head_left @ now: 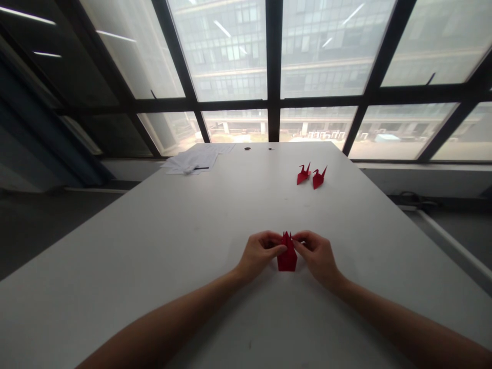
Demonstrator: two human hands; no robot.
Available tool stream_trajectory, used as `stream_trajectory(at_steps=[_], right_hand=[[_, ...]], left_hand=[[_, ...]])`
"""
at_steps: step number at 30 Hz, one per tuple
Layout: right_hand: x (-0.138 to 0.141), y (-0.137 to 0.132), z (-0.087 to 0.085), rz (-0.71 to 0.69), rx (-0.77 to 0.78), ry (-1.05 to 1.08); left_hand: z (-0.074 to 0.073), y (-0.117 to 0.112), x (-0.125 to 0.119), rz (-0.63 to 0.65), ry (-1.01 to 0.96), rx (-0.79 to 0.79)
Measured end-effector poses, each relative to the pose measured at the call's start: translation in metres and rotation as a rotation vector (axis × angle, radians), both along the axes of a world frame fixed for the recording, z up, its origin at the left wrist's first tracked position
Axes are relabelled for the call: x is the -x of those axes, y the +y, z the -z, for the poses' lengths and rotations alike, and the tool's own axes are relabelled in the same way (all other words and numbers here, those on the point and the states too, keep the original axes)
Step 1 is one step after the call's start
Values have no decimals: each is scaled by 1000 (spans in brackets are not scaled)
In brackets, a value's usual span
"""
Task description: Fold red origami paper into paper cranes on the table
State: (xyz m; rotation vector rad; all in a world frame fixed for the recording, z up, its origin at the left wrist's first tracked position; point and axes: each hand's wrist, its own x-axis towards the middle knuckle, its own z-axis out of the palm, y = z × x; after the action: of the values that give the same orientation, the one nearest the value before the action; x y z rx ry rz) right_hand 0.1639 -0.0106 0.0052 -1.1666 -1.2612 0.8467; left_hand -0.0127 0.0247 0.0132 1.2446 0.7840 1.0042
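A partly folded piece of red origami paper [287, 260] is between my two hands, close to the white tabletop. Its flat, wide end points toward me and its narrow points stick up at the far end. My left hand [263, 252] is closed on its left side, thumb on the near face. On the right edge, near the points, my right hand [314, 254] pinches it between thumb and fingers. Farther off to the right stand two finished red paper cranes, the left crane [303, 175] and the right crane [319, 178], side by side.
The long white table [184, 230] reaches to the windows. Loose white papers [188, 160] lie at its far left, with a black pen [201, 168] on them. Two small dark round spots, one a disc [247, 148], are near the far edge. A blue curtain [42, 113] hangs at left.
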Motion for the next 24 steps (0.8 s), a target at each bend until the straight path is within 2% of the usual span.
stream_trajectory(at_steps=[6, 13, 16, 20, 24], right_hand=[[0, -2, 3, -8, -38, -58], [0, -4, 3, -65, -94, -30], [1, -3, 1, -25, -53, -37], [1, -1, 0, -89, 38, -125], [1, -2, -1, -90, 21, -133]], left_hand=[[-2, -1, 0, 46, 34, -25], [-1, 1, 1, -21, 55, -17], [1, 2, 1, -48, 53, 0], [1, 1, 1, -58, 48, -1], [0, 0, 0, -24, 58, -31]])
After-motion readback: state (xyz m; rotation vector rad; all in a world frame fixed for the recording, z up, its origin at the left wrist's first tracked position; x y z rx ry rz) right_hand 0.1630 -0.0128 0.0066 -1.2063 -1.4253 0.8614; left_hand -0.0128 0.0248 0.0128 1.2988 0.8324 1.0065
